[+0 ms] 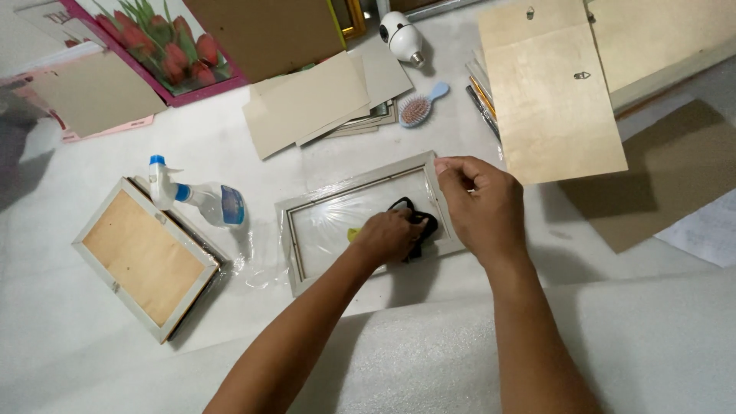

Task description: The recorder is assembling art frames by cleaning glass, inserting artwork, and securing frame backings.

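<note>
Centre of the picture: pale grey frame, lying flat and turned slightly, glass glinting inside the moulding. Left hand closed on a black cloth, pressed onto the glass near the right end; a speck of yellow at the knuckles, too small to tell what. Right hand narrow, fingertips pinching the frame's upper right corner, palm over its right edge.

Left of the frame: clear spray bottle on its side, blue collar and blue label. Lower left: second frame face down, brown backing showing. Upper left: tulip print with a magenta border, beside pink-edged cards. Top centre: grey cardboard sheets, small brush with a blue handle, white bulb-shaped device. Upper right: plywood backing with metal hangers, atop a stack.

Bottom of the picture: white foam sheet under both forearms. Bare white tabletop between bottle and frame, and right of the frame up to the brown board.
</note>
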